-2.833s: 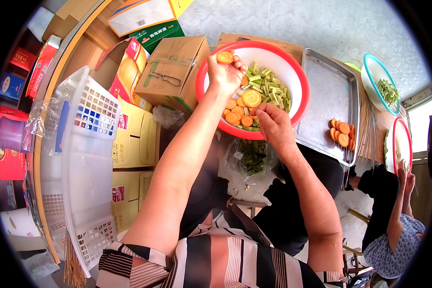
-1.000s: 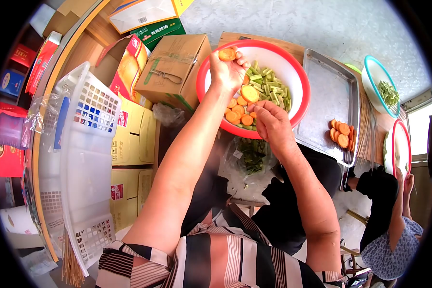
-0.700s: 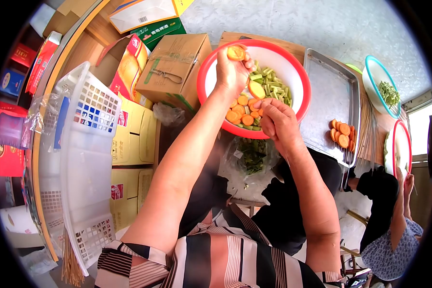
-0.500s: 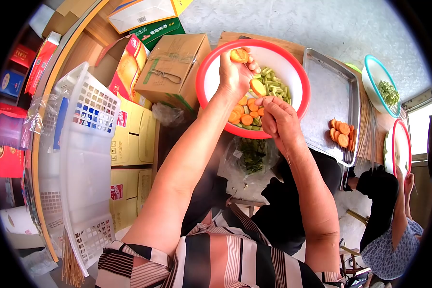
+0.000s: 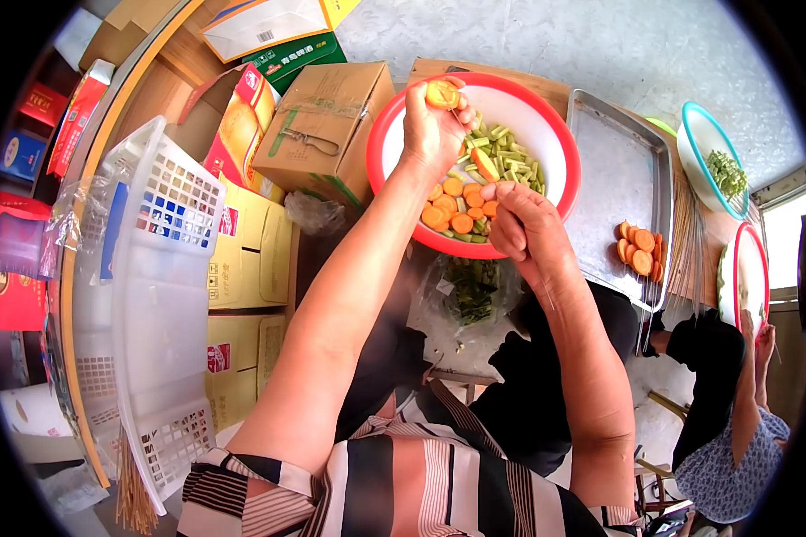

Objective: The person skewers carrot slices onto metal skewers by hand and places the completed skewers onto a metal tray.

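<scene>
A white bowl with a red rim (image 5: 565,148) holds carrot slices (image 5: 461,223) and cut green stalk pieces (image 5: 516,166). Above its far left side, my left hand (image 5: 432,134) is closed around a carrot slice (image 5: 442,95); whether more slices sit in the palm is hidden. My right hand (image 5: 527,219), over the bowl's near right side, pinches a thin skewer whose rear end shows faintly along the wrist. Just past those fingertips a single carrot slice (image 5: 485,165) sits tilted, seemingly on the skewer.
Right of the bowl lies a metal tray (image 5: 613,170) with skewered carrot slices (image 5: 640,250). Loose skewers (image 5: 687,237) lie beyond it, near a blue-rimmed bowl (image 5: 697,157). Another person (image 5: 730,456) sits at right. Cardboard boxes (image 5: 324,134) and a white plastic basket (image 5: 157,295) stand at left.
My left hand has shifted slightly left and toward me-away, apart from the skewered slice. That carrot slice has turned and now shows a narrower face. My right hand stays nearly in place.
</scene>
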`<action>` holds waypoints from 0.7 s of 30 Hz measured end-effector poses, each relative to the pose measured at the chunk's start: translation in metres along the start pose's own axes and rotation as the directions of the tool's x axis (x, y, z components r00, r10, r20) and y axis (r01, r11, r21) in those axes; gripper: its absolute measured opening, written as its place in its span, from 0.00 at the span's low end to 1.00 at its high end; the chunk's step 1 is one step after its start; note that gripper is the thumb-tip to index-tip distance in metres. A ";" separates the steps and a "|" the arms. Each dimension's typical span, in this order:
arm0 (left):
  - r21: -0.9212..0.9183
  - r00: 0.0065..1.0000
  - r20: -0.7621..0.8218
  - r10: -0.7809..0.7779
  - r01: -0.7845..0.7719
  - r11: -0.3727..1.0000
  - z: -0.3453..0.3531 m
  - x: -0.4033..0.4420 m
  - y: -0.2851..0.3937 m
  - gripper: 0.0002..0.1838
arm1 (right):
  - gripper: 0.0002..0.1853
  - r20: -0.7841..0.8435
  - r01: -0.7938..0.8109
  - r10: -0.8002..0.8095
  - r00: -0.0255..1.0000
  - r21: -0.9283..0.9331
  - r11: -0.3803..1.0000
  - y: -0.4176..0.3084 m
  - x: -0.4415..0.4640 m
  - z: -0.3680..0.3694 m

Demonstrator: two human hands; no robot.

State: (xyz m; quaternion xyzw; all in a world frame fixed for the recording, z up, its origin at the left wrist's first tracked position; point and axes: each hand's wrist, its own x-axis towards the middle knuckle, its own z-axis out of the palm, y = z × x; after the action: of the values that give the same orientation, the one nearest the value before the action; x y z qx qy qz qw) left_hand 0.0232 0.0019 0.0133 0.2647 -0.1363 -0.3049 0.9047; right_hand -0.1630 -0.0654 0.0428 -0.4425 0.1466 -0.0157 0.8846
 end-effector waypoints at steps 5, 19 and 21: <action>0.028 0.999 0.043 -0.007 0.005 1.000 0.002 -0.001 0.001 0.19 | 0.10 0.007 -0.012 0.011 1.000 0.032 0.999 0.000 0.000 -0.003; -0.043 0.998 -0.046 -0.040 0.038 0.998 0.003 -0.007 -0.003 0.19 | 0.09 -0.027 0.101 -0.114 0.993 -0.302 0.948 0.020 0.006 0.002; -0.038 0.998 -0.047 -0.036 0.035 0.999 0.002 -0.007 -0.003 0.20 | 0.08 -0.041 0.150 -0.185 0.982 -0.423 0.893 0.023 0.007 0.003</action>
State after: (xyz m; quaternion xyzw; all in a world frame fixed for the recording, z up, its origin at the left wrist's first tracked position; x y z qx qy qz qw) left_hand 0.0157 0.0040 0.0125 0.2573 -0.1040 -0.3170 0.9069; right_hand -0.1581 -0.0499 0.0247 -0.6317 0.1432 -0.0778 0.7579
